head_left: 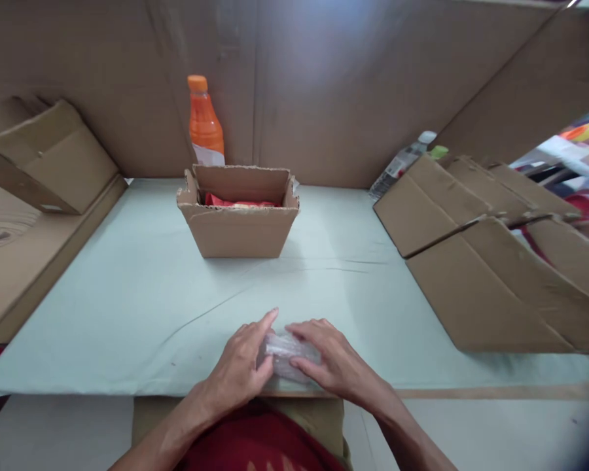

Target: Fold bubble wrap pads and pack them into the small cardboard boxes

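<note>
A crumpled clear plastic packet [289,353] lies at the near edge of the table, between my two hands. My left hand [245,356] grips its left side, the thumb low on the plastic and the index finger stretched up past it. From the right, my right hand [326,356] curls over the packet, with fingers on its far side and thumb on top. What the plastic holds, if anything, I cannot make out. Straight ahead stands an open cardboard box [240,232] with red packets [238,203] inside.
An orange bottle [206,124] stands behind the box, against the cardboard back wall [334,98]. To the right are cardboard boxes [481,294] and a clear bottle [405,163] leaning behind them. More cardboard [53,163] stands on the left. A pale green cloth [127,314] covers the table.
</note>
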Action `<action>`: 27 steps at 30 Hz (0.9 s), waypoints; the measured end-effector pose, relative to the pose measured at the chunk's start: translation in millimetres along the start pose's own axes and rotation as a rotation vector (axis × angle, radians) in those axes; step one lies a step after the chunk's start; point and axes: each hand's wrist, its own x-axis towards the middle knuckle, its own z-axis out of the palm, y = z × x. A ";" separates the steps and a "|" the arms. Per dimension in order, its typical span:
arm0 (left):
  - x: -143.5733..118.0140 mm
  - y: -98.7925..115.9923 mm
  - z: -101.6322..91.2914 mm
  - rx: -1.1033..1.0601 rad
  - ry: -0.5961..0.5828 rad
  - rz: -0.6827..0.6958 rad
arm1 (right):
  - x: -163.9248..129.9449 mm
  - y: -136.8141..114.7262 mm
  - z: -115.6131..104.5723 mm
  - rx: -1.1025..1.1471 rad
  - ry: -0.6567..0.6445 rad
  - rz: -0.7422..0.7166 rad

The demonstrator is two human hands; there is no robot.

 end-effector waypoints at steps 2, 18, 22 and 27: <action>11.4 3.3 -16.9 0.059 0.003 0.136 | 4.7 -3.0 -8.5 -0.066 -0.055 -0.048; 98.7 -51.8 -121.6 0.688 0.559 0.445 | 109.2 -36.9 -143.9 -0.322 0.678 -0.189; 88.4 -55.0 -114.1 0.630 0.595 0.430 | 160.9 -42.0 -150.8 -0.346 0.578 -0.231; 93.7 -58.1 -110.8 0.569 0.632 0.399 | 215.4 -46.9 -137.3 -0.462 0.143 -0.264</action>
